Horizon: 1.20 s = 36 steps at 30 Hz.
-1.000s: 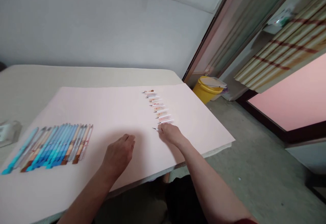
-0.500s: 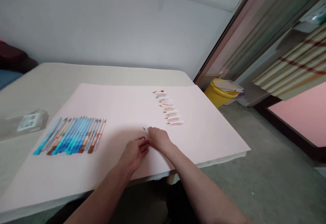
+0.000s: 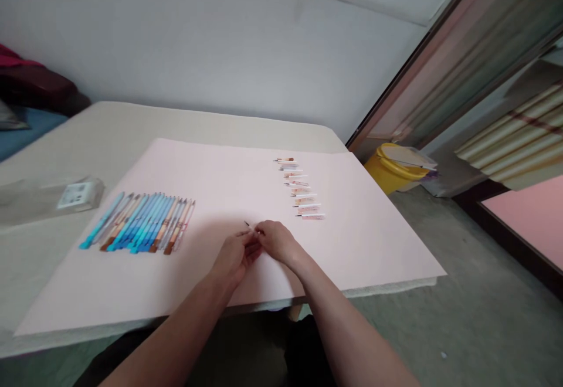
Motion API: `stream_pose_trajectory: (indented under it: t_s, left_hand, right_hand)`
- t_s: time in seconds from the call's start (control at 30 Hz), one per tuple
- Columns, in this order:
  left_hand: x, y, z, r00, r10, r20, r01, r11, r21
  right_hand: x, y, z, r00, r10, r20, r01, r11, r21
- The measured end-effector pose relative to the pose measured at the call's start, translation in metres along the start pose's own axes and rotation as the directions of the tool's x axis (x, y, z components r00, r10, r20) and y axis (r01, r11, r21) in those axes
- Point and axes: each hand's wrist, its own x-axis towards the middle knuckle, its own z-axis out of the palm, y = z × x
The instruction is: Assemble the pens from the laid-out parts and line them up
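Both left hand (image 3: 234, 253) and right hand (image 3: 278, 240), apart a second ago, now have fingers seemingly pinching one dark-tipped piece (image 3: 247, 224), suggesting two-handed work.

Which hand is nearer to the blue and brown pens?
Left. The left hand is to the right of the blue and brown pens; the right hand is farther right.
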Motion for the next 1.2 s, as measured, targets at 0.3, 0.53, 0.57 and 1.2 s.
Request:
stream_pose_trajectory:
  t_s: [0.3, 0.53, 0.57, 1.2]
  left_hand:
    - [0.000, 0.008, -0.003, 0.994, 0.097, -0.050, -0.098, 0.995, -0.032]
    - [0.003, 0.032, -0.009, 0.981, 0.153, -0.116, -0.162, 0.984, -0.072]
    - [0.004, 0.035, -0.010, 0.980, 0.158, -0.119, -0.168, 0.983, -0.079]
    - [0.002, 0.072, -0.021, 0.974, 0.173, -0.145, -0.213, 0.919, -0.331]
  right_hand:
    - [-0.004, 0.004, -0.011, 0.988, 0.009, -0.154, 0.030, 0.967, 0.251]
    - [-0.010, 0.013, -0.012, 0.987, 0.134, -0.089, -0.146, 0.978, -0.148]
    - [-0.010, 0.012, -0.007, 0.992, 0.117, -0.051, -0.125, 0.974, -0.188]
    - [-0.037, -0.020, -0.021, 0.904, -0.117, -0.412, 0.260, 0.915, 0.308]
